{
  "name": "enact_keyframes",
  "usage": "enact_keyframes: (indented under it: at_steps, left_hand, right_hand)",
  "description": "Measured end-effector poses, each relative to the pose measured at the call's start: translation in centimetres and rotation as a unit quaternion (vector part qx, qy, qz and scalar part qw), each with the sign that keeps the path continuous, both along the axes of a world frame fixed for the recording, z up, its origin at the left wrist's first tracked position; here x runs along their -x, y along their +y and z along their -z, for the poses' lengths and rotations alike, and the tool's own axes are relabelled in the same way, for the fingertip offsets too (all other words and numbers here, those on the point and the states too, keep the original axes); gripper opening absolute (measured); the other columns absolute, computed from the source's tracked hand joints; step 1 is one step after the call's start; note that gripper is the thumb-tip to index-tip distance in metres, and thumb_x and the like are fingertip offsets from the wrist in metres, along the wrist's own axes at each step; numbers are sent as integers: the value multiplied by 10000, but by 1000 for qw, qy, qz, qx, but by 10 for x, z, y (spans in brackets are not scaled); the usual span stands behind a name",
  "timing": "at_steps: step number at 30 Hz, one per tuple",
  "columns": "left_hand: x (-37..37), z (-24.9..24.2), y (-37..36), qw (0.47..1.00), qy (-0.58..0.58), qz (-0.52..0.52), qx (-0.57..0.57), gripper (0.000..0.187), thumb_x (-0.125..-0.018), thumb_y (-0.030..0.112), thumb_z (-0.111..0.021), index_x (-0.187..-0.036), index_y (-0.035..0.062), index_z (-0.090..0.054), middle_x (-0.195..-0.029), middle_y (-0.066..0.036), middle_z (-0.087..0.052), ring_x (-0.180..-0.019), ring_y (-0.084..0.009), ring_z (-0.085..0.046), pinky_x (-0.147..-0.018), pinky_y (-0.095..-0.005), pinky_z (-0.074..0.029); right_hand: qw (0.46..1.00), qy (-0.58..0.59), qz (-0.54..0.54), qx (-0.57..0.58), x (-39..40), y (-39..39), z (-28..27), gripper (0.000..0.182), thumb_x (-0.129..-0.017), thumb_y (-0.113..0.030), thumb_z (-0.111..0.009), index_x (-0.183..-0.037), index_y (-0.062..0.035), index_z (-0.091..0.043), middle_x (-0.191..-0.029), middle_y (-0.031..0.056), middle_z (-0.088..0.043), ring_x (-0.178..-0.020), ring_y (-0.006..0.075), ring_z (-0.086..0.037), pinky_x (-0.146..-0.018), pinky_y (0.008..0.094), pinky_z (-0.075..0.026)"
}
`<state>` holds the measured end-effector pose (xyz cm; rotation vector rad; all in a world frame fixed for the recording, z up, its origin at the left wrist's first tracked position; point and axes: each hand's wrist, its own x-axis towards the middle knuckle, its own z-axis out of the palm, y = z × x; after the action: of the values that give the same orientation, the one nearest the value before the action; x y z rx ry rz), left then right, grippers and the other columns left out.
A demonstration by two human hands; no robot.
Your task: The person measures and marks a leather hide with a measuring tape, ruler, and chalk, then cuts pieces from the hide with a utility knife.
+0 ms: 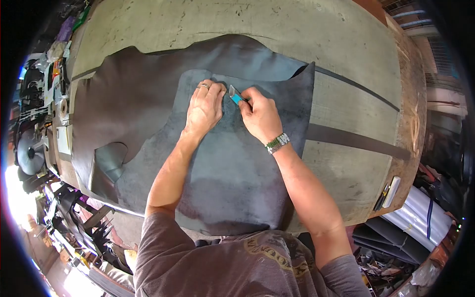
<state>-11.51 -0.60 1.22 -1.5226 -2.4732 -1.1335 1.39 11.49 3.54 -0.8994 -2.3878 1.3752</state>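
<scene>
The right hand [260, 115] grasps a knife [236, 97] beside the left hand [204, 108], bent-fingered on leather [235, 163], its grip unclear, apparently mid-cut, the next stroke calling for steady leather.

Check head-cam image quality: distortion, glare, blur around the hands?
Head view: strong fisheye, table edges bowed, corners black; head view: blown-out glare at far left, pale sheen on the dark sheet; head view: left hand, right hand and knife readable, no obvious motion blur.
</scene>
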Motion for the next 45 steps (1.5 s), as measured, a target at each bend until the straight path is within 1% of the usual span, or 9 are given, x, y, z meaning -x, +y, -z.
enact_keyframes:
  at_steps: [5, 8, 13, 22, 27, 30, 33, 42, 45]
  left_hand:
    - [-1, -2, 0, 1000, -9, 7, -26, 94, -885, -33, -625, -958, 23, -614, -928, -149, -627, -853, -377, -605, -773, -470, -499]
    - [0, -1, -1, 998, -31, 2, -48, 75, -892, -41, -608, -941, 15, -596, -925, -156, -627, -837, -379, -597, -755, -470, -491]
    - [-6, -6, 1, 998, -20, -6, -57, 66, -907, -53, -583, -946, 0, -578, -924, -169, -625, -829, -386, -596, -747, -464, -488]
    - [-3, 3, -1, 999, 1, 12, -50, 73, -904, -36, -592, -960, 8, -576, -935, -173, -621, -852, -391, -596, -760, -477, -484]
    - [-2, 0, -1, 999, -19, 5, -46, 72, -910, -26, -591, -963, 17, -570, -933, -161, -616, -855, -388, -590, -760, -484, -480]
    - [-4, -2, 0, 999, -11, -1, -50, 69, -905, -56, -589, -957, -10, -586, -923, -181, -632, -832, -388, -602, -746, -460, -492]
    - [-2, -2, 0, 998, -19, 6, -56, 72, -903, -58, -591, -959, -14, -585, -916, -178, -628, -823, -381, -604, -740, -460, -493]
    - [-1, 0, 1, 998, -5, 7, -69, 90, -892, -64, -587, -955, -1, -579, -928, -165, -613, -840, -370, -592, -750, -464, -487]
    - [-3, 0, 0, 997, -18, -36, -69, 68, -905, -52, -586, -957, -7, -582, -923, -157, -612, -833, -355, -588, -741, -449, -485]
  right_hand:
    - [998, 22, 5, -50, 5, -2, 4, 119, -926, -102, -674, -981, -4, -636, -714, 196, -671, -628, 358, -668, -592, 427, -494]
    - [997, -25, -14, 72, 1, 6, -11, 122, -942, -129, -642, -1023, -38, -641, -818, 203, -708, -845, 437, -678, -747, 514, -531]
    - [996, -55, -3, 66, -19, -3, -18, 141, -952, -146, -636, -1061, -56, -640, -870, 220, -710, -876, 443, -678, -756, 523, -532]
    - [1000, -25, 10, 11, -11, -7, -8, 143, -949, -160, -633, -1058, -68, -639, -882, 219, -711, -901, 451, -671, -776, 535, -534]
    - [1000, -8, -5, 27, -9, -3, -5, 146, -938, -171, -653, -1025, -54, -644, -847, 231, -697, -864, 456, -664, -749, 528, -529]
    - [1000, 1, -8, 25, -5, -3, -1, 141, -939, -167, -650, -1019, -51, -640, -828, 233, -691, -855, 458, -661, -740, 531, -527]
    - [1000, 3, -1, 0, -1, -3, 0, 145, -927, -141, -681, -997, -17, -650, -785, 208, -688, -734, 413, -667, -640, 455, -512]
    - [1000, 26, 0, 4, 3, -2, 1, 140, -934, -156, -684, -982, -30, -650, -786, 200, -695, -737, 407, -673, -643, 455, -517]
    - [1000, 17, -8, -21, 10, -6, -1, 144, -937, -165, -682, -979, -31, -647, -795, 201, -697, -740, 411, -671, -642, 459, -517]
